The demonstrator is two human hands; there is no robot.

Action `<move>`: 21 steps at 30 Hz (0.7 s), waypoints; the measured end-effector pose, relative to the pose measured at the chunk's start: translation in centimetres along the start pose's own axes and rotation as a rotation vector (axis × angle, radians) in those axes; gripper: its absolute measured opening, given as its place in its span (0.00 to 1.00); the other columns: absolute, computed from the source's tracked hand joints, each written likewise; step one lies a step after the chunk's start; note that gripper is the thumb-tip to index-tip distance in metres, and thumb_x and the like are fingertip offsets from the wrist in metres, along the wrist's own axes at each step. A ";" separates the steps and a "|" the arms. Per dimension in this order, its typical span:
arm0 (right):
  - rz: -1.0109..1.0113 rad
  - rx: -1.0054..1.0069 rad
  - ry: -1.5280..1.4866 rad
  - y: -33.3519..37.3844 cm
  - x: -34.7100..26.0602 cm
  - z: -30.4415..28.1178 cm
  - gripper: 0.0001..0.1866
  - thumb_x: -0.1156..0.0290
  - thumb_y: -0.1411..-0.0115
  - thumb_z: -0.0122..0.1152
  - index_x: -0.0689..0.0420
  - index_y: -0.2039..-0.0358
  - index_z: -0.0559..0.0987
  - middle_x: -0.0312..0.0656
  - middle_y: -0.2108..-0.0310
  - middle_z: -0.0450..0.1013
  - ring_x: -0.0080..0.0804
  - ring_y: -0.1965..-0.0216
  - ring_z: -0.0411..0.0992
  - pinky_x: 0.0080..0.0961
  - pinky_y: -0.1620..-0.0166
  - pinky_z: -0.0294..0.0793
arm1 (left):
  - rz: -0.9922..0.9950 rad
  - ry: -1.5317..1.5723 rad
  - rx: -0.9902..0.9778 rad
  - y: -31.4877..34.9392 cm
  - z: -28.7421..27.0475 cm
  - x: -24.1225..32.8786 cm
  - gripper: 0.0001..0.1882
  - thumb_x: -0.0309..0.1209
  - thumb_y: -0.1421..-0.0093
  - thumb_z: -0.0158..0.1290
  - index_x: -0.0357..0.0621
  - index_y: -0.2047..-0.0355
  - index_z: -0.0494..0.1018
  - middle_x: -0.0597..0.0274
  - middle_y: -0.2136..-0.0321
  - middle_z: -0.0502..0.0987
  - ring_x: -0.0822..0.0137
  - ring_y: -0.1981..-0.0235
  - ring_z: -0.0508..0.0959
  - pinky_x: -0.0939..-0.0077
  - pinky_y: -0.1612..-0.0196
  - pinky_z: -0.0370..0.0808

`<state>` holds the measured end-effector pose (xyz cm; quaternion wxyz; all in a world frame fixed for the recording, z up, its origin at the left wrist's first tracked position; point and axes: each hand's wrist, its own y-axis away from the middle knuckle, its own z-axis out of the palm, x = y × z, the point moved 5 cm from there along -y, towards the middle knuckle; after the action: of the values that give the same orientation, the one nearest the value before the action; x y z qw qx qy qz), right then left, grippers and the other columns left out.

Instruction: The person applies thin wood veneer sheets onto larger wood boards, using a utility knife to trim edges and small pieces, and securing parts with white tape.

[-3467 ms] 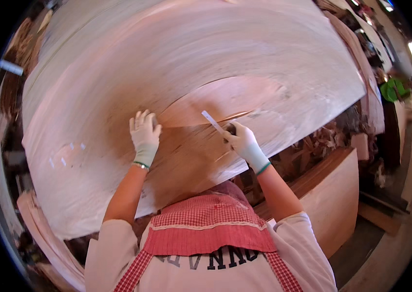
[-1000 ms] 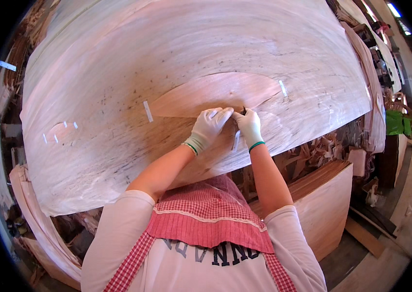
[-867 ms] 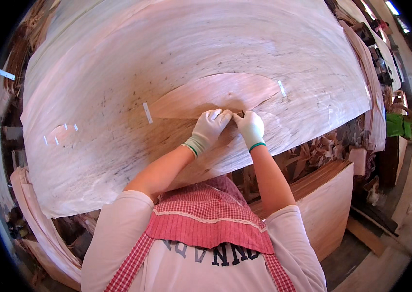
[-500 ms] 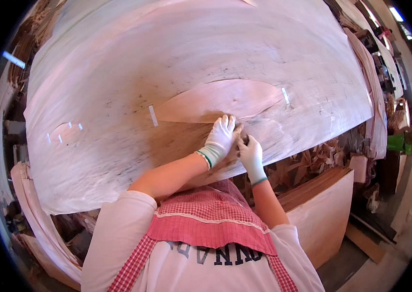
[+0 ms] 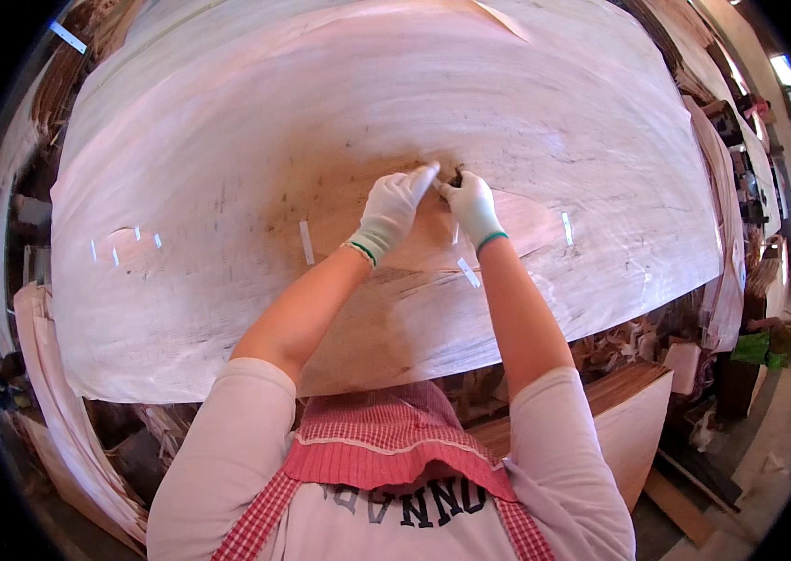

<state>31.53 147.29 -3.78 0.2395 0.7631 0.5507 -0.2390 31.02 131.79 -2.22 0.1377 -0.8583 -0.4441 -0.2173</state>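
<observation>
A large pale wood veneer sheet [image 5: 227,318] spreads before me. On it lies a pinkish, leaf-shaped veneer patch [image 5: 526,224], partly covered by my hands. My left hand [image 5: 391,210], in a white glove with a green cuff, is over the patch's far edge, its fingers drawn together; what they hold, if anything, is hidden. Close beside it my right hand [image 5: 472,208], gloved alike, pinches something small and dark that I cannot make out. Short white tape strips cross the patch's edges: a left strip [image 5: 307,242], a near strip [image 5: 468,271] and a right strip [image 5: 568,228].
Toward the sheet's left, a smaller patch [image 5: 136,245] has several white tape strips around it. A veneer stack [image 5: 634,411] stands below the sheet's near right edge, beside torn veneer scraps [image 5: 606,348]. More veneer [image 5: 40,327] hangs at the left. A green bag [image 5: 758,348] is at far right.
Both hands have moved away from my body, from the patch's near edge to its far side. The near tape strip, formerly under my hands, now shows. The view has shifted slightly.
</observation>
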 end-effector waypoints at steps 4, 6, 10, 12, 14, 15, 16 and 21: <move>0.102 -0.109 0.329 -0.4 -1.6 0.4 0.18 0.57 0.47 0.63 0.62 0.69 0.78 0.57 0.69 0.76 0.57 0.62 0.74 0.43 0.58 0.74 | 0.201 -0.524 0.121 1.3 0.9 0.9 0.28 0.27 0.41 0.47 0.52 0.38 0.62 0.62 0.46 0.71 0.67 0.55 0.72 0.70 0.52 0.68; 0.040 0.002 0.181 1.2 0.8 1.0 0.18 0.57 0.46 0.62 0.62 0.70 0.78 0.57 0.70 0.76 0.57 0.62 0.75 0.43 0.58 0.74 | 0.215 -0.592 0.104 1.3 1.8 1.7 0.27 0.29 0.41 0.47 0.54 0.39 0.63 0.63 0.46 0.70 0.68 0.55 0.72 0.72 0.52 0.68; 0.159 -0.065 -0.093 3.8 3.0 1.0 0.22 0.52 0.43 0.59 0.63 0.72 0.79 0.56 0.73 0.76 0.54 0.66 0.75 0.42 0.63 0.73 | 0.091 -0.607 -0.049 0.1 1.9 2.4 0.27 0.30 0.41 0.47 0.54 0.39 0.64 0.62 0.44 0.69 0.66 0.55 0.72 0.71 0.51 0.67; 0.278 -0.075 -0.168 2.6 1.0 -2.4 0.23 0.50 0.42 0.60 0.62 0.71 0.79 0.55 0.74 0.76 0.52 0.67 0.75 0.41 0.64 0.73 | 0.088 -0.508 -0.007 -0.4 1.6 2.1 0.28 0.29 0.42 0.47 0.53 0.40 0.64 0.61 0.42 0.67 0.63 0.47 0.70 0.66 0.43 0.64; 0.097 0.009 0.025 -0.3 3.8 -5.3 0.20 0.52 0.44 0.60 0.59 0.69 0.80 0.52 0.73 0.77 0.51 0.65 0.76 0.43 0.63 0.73 | 0.298 -0.433 0.253 -2.0 1.7 4.4 0.28 0.28 0.43 0.48 0.52 0.39 0.63 0.61 0.41 0.67 0.62 0.41 0.67 0.65 0.38 0.61; 0.139 -0.025 0.144 -1.4 5.0 -6.0 0.19 0.53 0.45 0.61 0.59 0.68 0.80 0.53 0.72 0.77 0.52 0.64 0.76 0.44 0.61 0.74 | 0.315 -0.386 0.157 -3.0 2.8 5.6 0.30 0.26 0.43 0.47 0.49 0.38 0.61 0.63 0.38 0.65 0.62 0.36 0.61 0.65 0.34 0.56; 0.184 -0.066 0.259 -1.6 6.0 -6.1 0.19 0.54 0.46 0.61 0.59 0.67 0.81 0.54 0.71 0.77 0.53 0.63 0.76 0.45 0.60 0.74 | 0.312 -0.375 0.094 -3.5 3.7 6.3 0.30 0.26 0.43 0.46 0.48 0.38 0.60 0.62 0.38 0.63 0.63 0.35 0.61 0.67 0.34 0.55; 0.232 0.157 0.069 2.0 8.1 -3.5 0.19 0.58 0.47 0.62 0.64 0.70 0.80 0.56 0.71 0.77 0.52 0.65 0.77 0.41 0.61 0.75 | 0.278 -0.522 -0.072 -5.1 7.4 7.7 0.30 0.27 0.40 0.44 0.46 0.35 0.56 0.60 0.35 0.59 0.63 0.34 0.58 0.66 0.32 0.50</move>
<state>36.07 154.85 -5.96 0.1861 0.8457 0.4463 -0.2258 32.61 143.29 -4.63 0.0167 -0.9421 -0.3345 0.0162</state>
